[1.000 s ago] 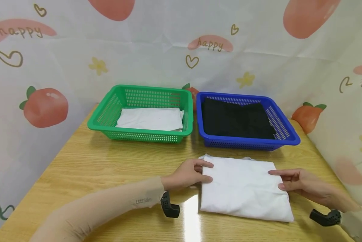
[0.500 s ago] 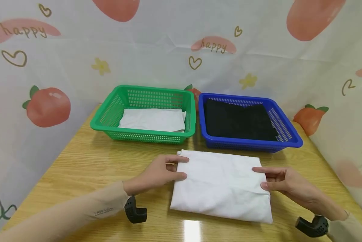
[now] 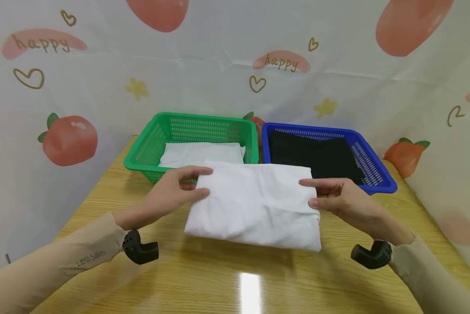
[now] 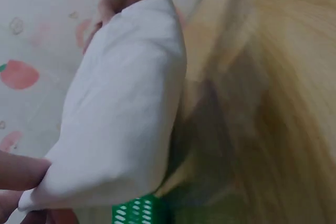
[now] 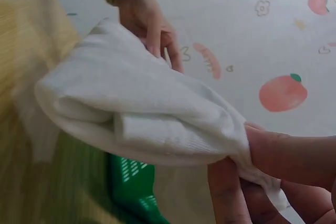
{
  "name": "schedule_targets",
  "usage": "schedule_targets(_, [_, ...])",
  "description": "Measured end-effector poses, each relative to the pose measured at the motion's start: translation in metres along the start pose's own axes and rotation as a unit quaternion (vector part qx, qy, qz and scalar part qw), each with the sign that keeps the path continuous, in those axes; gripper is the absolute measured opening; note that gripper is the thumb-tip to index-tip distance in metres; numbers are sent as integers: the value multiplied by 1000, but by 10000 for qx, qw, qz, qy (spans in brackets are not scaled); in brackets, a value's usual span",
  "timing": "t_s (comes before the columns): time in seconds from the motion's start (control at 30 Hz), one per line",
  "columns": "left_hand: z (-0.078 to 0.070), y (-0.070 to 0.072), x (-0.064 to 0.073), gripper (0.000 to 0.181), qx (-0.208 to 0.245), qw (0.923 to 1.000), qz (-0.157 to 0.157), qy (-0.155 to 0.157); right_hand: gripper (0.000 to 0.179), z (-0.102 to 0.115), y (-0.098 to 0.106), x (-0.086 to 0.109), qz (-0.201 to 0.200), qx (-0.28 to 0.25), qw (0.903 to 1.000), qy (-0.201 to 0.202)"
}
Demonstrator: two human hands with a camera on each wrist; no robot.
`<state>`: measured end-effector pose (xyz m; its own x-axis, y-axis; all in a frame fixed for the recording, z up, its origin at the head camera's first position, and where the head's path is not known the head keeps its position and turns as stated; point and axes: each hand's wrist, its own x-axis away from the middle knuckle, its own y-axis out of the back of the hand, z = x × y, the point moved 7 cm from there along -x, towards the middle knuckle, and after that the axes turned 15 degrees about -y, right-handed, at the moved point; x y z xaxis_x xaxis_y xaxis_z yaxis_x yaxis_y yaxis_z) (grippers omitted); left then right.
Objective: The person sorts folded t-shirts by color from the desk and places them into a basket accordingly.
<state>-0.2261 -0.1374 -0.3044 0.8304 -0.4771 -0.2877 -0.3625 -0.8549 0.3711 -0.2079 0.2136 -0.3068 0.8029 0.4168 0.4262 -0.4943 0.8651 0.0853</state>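
Observation:
A folded white cloth garment point(image 3: 254, 205) hangs above the table between two hands, tilted with its near edge lower. The left hand point(image 3: 172, 189) pinches its left side, thumb on top. At its right side, the right hand point(image 3: 342, 200) pinches the edge between thumb and fingers. From the right wrist view, the garment point(image 5: 152, 103) shows several folded layers and a ribbed band. In the left wrist view the cloth point(image 4: 121, 93) sags in a thick fold, and fingertips of the left hand point(image 4: 21, 182) grip its corner.
Behind the garment stands a green basket point(image 3: 131, 163) holding folded white cloth point(image 3: 203, 153). To its right, a blue basket point(image 3: 389, 186) contains folded black cloth point(image 3: 313, 152). Both sit on a wooden table point(image 3: 219, 279) before a fruit-printed backdrop point(image 3: 203, 56).
Both hands have carried the white garment left and then up off the table, toward the baskets. Its far edge now overlaps the front of both baskets in the head view.

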Motion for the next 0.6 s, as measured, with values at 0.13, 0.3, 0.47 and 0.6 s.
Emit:
schedule_targets(0.13, [0,24,-5,51,-4,9993,-341,117,48,21,-3,-28,209,-725,9971,-57])
schedule_targets(0.3, [10,54,-19,54,244,9963,-800,186,50,46,-11,-62,315,-1368,9901,-14])
schedule_targets(0.47, [18,86,-31,55,113,9948,-978,268,53,74,-20,-89,375,-1684,9850,88])
schedule_targets(0.6, [25,103,-41,57,278,9949,-919,324,53,93,-29,-108,387,-1682,9849,140])
